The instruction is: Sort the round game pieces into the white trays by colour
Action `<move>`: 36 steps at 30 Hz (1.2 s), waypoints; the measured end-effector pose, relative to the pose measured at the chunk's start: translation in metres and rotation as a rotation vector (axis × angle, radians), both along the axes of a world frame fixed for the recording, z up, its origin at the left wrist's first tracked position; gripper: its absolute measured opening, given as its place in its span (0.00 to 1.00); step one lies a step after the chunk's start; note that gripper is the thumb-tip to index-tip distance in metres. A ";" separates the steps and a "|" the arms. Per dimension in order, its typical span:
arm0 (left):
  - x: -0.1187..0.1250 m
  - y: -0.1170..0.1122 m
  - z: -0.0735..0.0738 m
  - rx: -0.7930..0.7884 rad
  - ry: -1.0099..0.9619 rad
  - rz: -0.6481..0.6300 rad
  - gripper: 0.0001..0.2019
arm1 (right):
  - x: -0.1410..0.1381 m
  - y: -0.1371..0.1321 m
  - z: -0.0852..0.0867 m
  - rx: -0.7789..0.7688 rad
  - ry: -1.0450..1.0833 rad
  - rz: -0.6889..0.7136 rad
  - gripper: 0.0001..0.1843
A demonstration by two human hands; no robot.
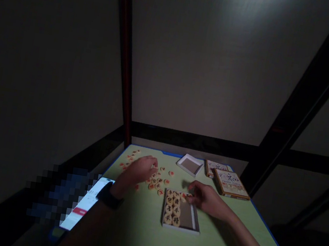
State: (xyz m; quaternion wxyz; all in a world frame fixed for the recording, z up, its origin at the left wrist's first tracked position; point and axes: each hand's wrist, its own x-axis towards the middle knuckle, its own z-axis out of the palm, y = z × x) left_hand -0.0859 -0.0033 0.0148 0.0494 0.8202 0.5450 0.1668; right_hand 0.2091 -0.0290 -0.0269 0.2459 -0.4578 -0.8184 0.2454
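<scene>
My left hand (144, 167), with a dark band (110, 196) on its wrist, hovers palm down over scattered round Chinese chess pieces (154, 181). Its fingers are bent but look apart, and I make out nothing between them. At the upper right of a shallow box tray (195, 223), my right hand (202, 196) has thumb and forefinger spread. The thumb's tip touches or nearly touches a red-marked piece (183, 197) lying in the top row. Pieces with black characters (168, 209) fill two columns on the tray's left; its brown bottom shows on the right.
Behind the tray lies a white-edged box lid or tray (190, 164). Two printed chess boxes (231, 183) overlap at the back right of the green table (140, 235). A lit phone (86, 204) lies along the left edge. Walls stand close behind and to the left.
</scene>
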 end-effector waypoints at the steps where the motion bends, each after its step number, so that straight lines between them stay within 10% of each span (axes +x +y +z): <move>1: -0.013 0.006 0.004 -0.014 0.045 0.080 0.09 | 0.001 0.000 0.000 0.005 0.010 -0.002 0.10; 9: -0.091 0.046 0.008 -0.173 0.183 0.366 0.17 | 0.000 0.003 0.001 0.084 0.049 -0.043 0.09; 18: -0.086 0.071 -0.022 -0.203 0.191 0.272 0.15 | 0.001 0.005 0.000 0.083 0.031 -0.056 0.10; 36: -0.079 0.075 -0.019 -0.169 0.264 0.239 0.15 | 0.006 0.011 -0.002 0.123 0.048 -0.102 0.13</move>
